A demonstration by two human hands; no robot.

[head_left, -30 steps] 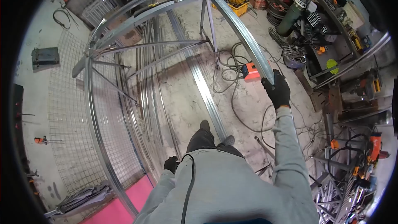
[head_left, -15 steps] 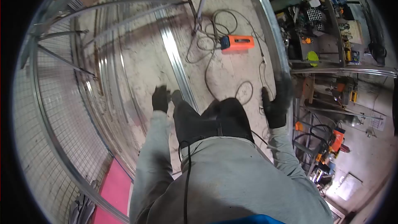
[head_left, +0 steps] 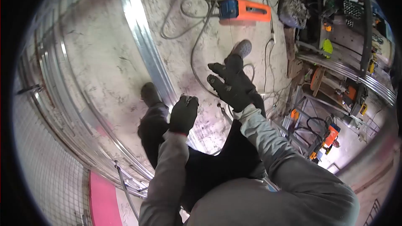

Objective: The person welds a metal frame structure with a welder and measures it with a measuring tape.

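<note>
My left hand (head_left: 183, 113), in a dark glove with greyish fingertips, is held in front of my left thigh. Its fingers are curled in, and nothing shows sticking out of them. My right hand (head_left: 234, 91), gloved the same way, reaches over my right leg with its fingers apart and holds nothing. Neither hand touches an object. Below and between them, a long shiny metal profile (head_left: 146, 46) lies on the floor. An orange and dark blue machine (head_left: 251, 11) stands on the floor ahead, beyond my right hand.
A cable (head_left: 194, 54) loops over the floor near my right foot. Long metal profiles (head_left: 69, 75) lie along the left, beside a wire mesh panel (head_left: 46, 163) and a pink panel (head_left: 102, 199). Cluttered shelving (head_left: 335, 65) with tools stands at the right.
My right hand has swung inward from the right side to above my right leg. My legs have stepped apart, and the view has shifted; the upright metal frame has left the view ahead.
</note>
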